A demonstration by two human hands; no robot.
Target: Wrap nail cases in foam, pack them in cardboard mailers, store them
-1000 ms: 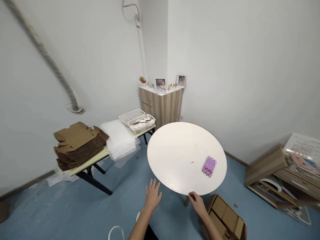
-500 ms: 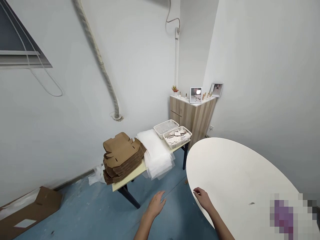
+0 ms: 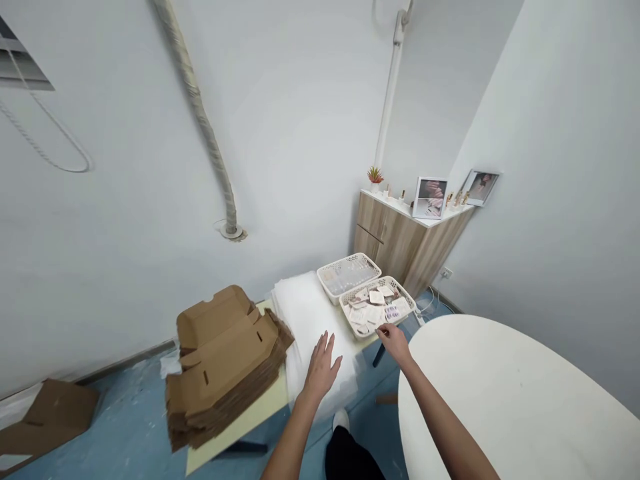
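Observation:
My left hand (image 3: 321, 368) is open, with its fingers spread, above a stack of thin white translucent sheets (image 3: 303, 313). Any contact with the sheets is hard to judge. My right hand (image 3: 393, 343) has its fingers curled together, and nothing shows in them. It is by the near corner of a white plastic basket (image 3: 358, 331) filled with small printed cards and packets (image 3: 376, 298). Behind that basket stands a second one (image 3: 325, 282), holding clear plastic pieces. A pile of flattened brown cardboard boxes (image 3: 225, 363) lies left of the sheets.
A narrow pale-yellow table (image 3: 250, 421) bears the boxes, sheets and baskets. The white round table (image 3: 505, 393) curves in at the right. A wooden cabinet (image 3: 395, 233) with picture frames and a small plant fills the corner. An open carton (image 3: 60, 417) sits on the floor.
My view has come closer to the narrow table. My left hand has moved over the sheets, and my right hand has gone from the round table's edge to the near basket.

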